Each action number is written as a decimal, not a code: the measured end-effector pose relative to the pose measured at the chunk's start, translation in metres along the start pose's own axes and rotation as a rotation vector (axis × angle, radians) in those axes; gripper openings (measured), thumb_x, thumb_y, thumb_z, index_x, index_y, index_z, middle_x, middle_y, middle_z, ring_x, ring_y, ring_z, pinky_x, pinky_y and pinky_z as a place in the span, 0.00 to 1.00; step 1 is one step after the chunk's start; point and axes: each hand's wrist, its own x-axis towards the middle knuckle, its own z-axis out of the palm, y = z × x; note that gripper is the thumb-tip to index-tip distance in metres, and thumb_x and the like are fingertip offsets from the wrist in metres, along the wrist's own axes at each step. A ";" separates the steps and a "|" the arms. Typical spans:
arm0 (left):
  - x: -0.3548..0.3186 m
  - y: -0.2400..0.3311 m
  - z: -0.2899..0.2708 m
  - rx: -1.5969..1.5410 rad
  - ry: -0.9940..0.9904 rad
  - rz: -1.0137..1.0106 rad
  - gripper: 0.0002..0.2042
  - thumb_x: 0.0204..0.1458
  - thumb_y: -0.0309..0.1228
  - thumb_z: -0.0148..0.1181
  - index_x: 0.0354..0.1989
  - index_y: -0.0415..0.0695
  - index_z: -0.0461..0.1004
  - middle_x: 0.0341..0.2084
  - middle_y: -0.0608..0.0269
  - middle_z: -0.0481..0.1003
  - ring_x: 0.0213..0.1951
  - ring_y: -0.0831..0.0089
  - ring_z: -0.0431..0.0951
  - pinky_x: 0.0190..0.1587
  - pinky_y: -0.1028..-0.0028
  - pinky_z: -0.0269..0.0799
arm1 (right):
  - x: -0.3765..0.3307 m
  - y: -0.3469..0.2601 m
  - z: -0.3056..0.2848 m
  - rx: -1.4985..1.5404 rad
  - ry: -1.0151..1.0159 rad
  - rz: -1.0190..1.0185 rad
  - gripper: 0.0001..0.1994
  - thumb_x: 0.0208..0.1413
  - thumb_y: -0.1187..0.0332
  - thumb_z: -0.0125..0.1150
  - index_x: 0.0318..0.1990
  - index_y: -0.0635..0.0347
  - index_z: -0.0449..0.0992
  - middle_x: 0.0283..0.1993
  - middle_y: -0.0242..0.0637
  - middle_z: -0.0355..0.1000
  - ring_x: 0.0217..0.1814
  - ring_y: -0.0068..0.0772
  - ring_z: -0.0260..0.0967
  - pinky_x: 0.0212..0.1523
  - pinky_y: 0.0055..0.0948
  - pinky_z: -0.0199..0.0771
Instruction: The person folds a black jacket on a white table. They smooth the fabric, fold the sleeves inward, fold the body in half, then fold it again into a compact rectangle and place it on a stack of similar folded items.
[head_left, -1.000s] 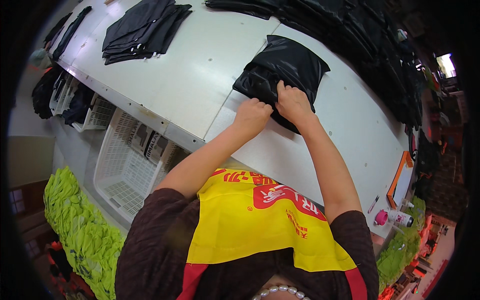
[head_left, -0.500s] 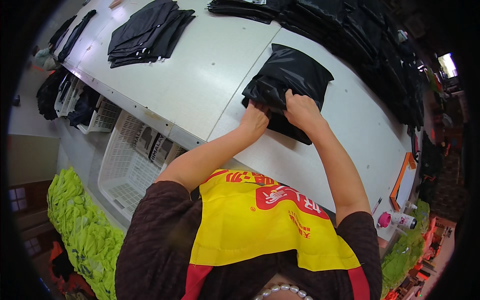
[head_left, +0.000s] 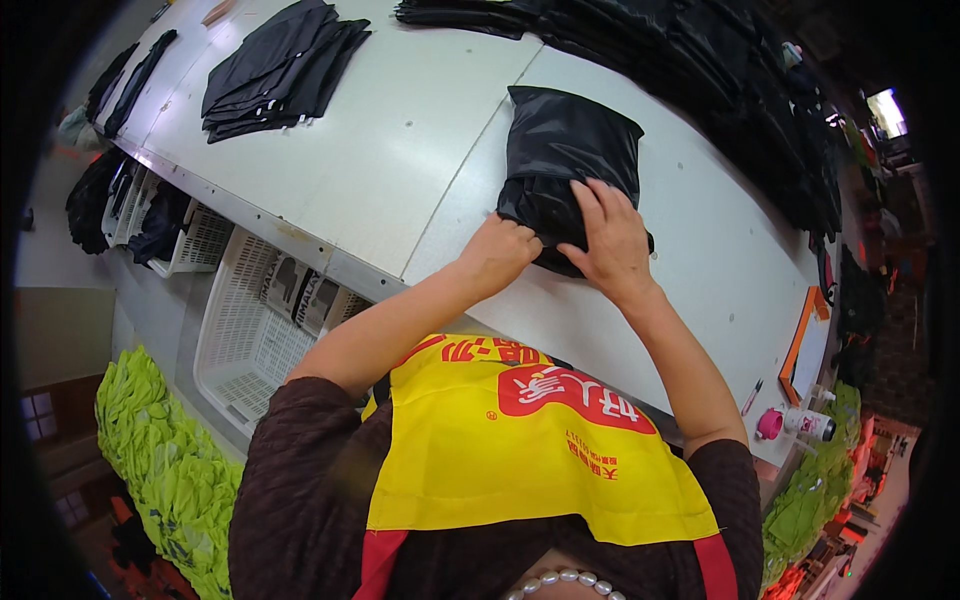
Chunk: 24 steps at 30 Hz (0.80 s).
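A glossy black plastic bag (head_left: 572, 140), plump and roughly square, lies on the white table in front of me. Its near part is folded and creased. Curled fingers of my left hand (head_left: 502, 254) are closed at the bag's near-left corner, their tips partly hidden. My right hand (head_left: 612, 240) rests on the near-right part of the bag, fingers stretched out and thumb apart, pressing on the black plastic. A bit of dark material shows below the bag between my hands.
Folded black garments (head_left: 285, 70) are stacked on the white table (head_left: 420, 150) at far left. Long piles of black packets (head_left: 690, 75) line the far right. White plastic baskets (head_left: 225, 345) stand below the table edge. A pink-and-white bottle (head_left: 805, 424) and an orange-edged board (head_left: 803, 345) sit at right.
The bag now lies flatter and squarer to me. My left hand has come out from under its fold to the near corner, and my right hand has opened flat on it.
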 end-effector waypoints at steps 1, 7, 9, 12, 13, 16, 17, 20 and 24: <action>-0.001 -0.001 0.002 0.018 0.023 0.023 0.05 0.44 0.26 0.51 0.26 0.47 0.74 0.25 0.64 0.74 0.32 0.68 0.75 0.38 0.69 0.66 | 0.008 -0.007 -0.004 0.047 0.035 -0.091 0.37 0.34 0.69 0.69 0.58 0.54 0.61 0.54 0.40 0.62 0.54 0.42 0.60 0.52 0.35 0.63; -0.007 -0.010 0.001 0.049 -0.111 0.018 0.04 0.44 0.26 0.51 0.25 0.47 0.74 0.25 0.64 0.75 0.29 0.69 0.77 0.30 0.69 0.71 | 0.013 0.002 0.039 0.196 -0.087 -0.298 0.18 0.41 0.76 0.57 0.44 0.55 0.73 0.44 0.30 0.71 0.45 0.35 0.66 0.39 0.29 0.72; -0.013 -0.014 0.001 0.034 -0.165 0.005 0.04 0.44 0.27 0.51 0.27 0.47 0.73 0.25 0.65 0.75 0.27 0.68 0.77 0.26 0.68 0.72 | 0.008 0.001 0.052 0.203 -0.170 -0.253 0.14 0.42 0.75 0.57 0.40 0.54 0.75 0.39 0.29 0.73 0.44 0.34 0.67 0.36 0.30 0.73; -0.016 -0.019 -0.008 0.061 -0.199 0.050 0.03 0.44 0.26 0.52 0.26 0.47 0.72 0.24 0.66 0.74 0.29 0.69 0.77 0.27 0.69 0.72 | 0.005 -0.003 0.059 0.109 -0.404 -0.222 0.11 0.42 0.74 0.57 0.37 0.54 0.76 0.36 0.31 0.74 0.44 0.34 0.68 0.35 0.30 0.73; -0.014 -0.020 -0.012 0.067 -0.202 0.072 0.02 0.43 0.26 0.52 0.26 0.47 0.71 0.24 0.66 0.74 0.29 0.69 0.77 0.27 0.69 0.72 | 0.009 -0.007 0.058 0.046 -0.479 -0.246 0.10 0.42 0.73 0.57 0.35 0.54 0.76 0.35 0.31 0.74 0.44 0.34 0.68 0.34 0.30 0.73; -0.003 -0.020 -0.021 0.095 -0.184 0.166 0.02 0.43 0.26 0.52 0.25 0.47 0.71 0.24 0.66 0.73 0.29 0.68 0.77 0.28 0.70 0.72 | 0.021 -0.004 0.071 -0.035 -0.598 -0.256 0.06 0.41 0.70 0.58 0.30 0.54 0.76 0.32 0.34 0.75 0.41 0.37 0.70 0.33 0.34 0.73; 0.002 -0.019 -0.023 0.098 -0.173 0.194 0.02 0.43 0.25 0.52 0.25 0.47 0.71 0.24 0.66 0.73 0.29 0.68 0.77 0.28 0.70 0.71 | 0.027 0.000 0.076 -0.046 -0.616 -0.248 0.05 0.41 0.69 0.58 0.29 0.53 0.77 0.31 0.35 0.75 0.40 0.38 0.71 0.33 0.35 0.73; -0.004 -0.018 -0.007 -0.124 -0.100 0.079 0.03 0.41 0.25 0.55 0.26 0.46 0.72 0.26 0.64 0.73 0.33 0.66 0.76 0.30 0.67 0.71 | 0.038 -0.004 0.078 0.129 -0.662 -0.017 0.07 0.43 0.64 0.56 0.31 0.48 0.77 0.32 0.39 0.74 0.40 0.42 0.72 0.36 0.38 0.72; 0.000 -0.016 -0.004 -0.214 -0.169 -0.021 0.05 0.41 0.29 0.58 0.28 0.46 0.75 0.29 0.63 0.73 0.38 0.66 0.74 0.35 0.65 0.72 | 0.029 -0.001 0.064 0.364 -0.621 0.036 0.10 0.42 0.67 0.56 0.36 0.52 0.75 0.37 0.39 0.74 0.43 0.44 0.70 0.41 0.37 0.69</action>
